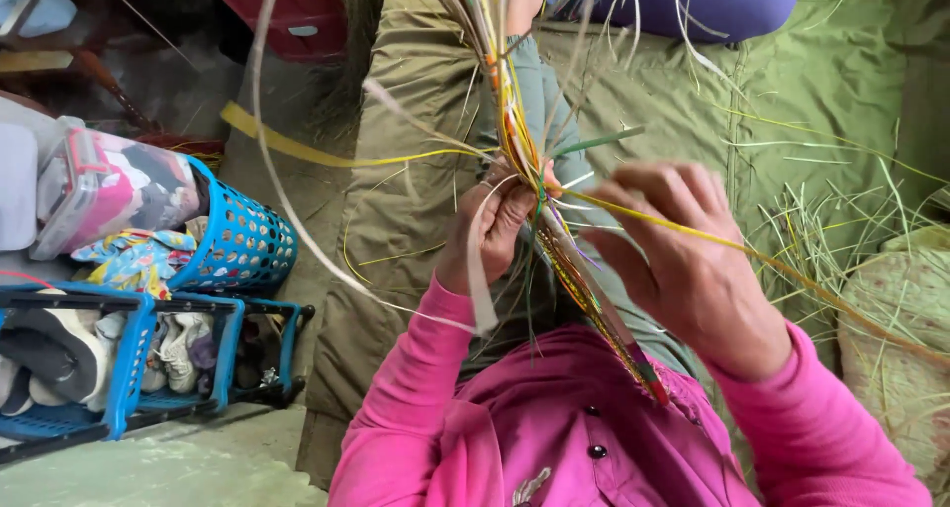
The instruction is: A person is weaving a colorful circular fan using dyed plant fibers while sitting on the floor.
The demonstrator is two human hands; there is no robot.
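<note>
The work in hand is the plaiting of a long multicoloured band of straw strips (554, 240) that runs from the top of the view down toward the pink shirt (554, 438) near the camera. To do this step well, I judge that the band should be kept taut while each loose strip is drawn snug against the woven part, so that no gap opens.

The left hand (495, 230) is curled round the band at its middle. Its grip is closed, with the fingers wrapped over the woven part and a pale strip (475, 270) looping down beside the wrist.

The right hand (683, 260) sits just to the right of the band. Its fingers are bent and only partly closed, and a yellow strip (643, 217) passes under the fingertips and runs off to the right. Whether the fingers pinch that strip firmly cannot be told.

Loose straw (821, 240) lies on the olive green cloth (396, 190) to the right. A blue basket (242, 240) stands at the left.
</note>
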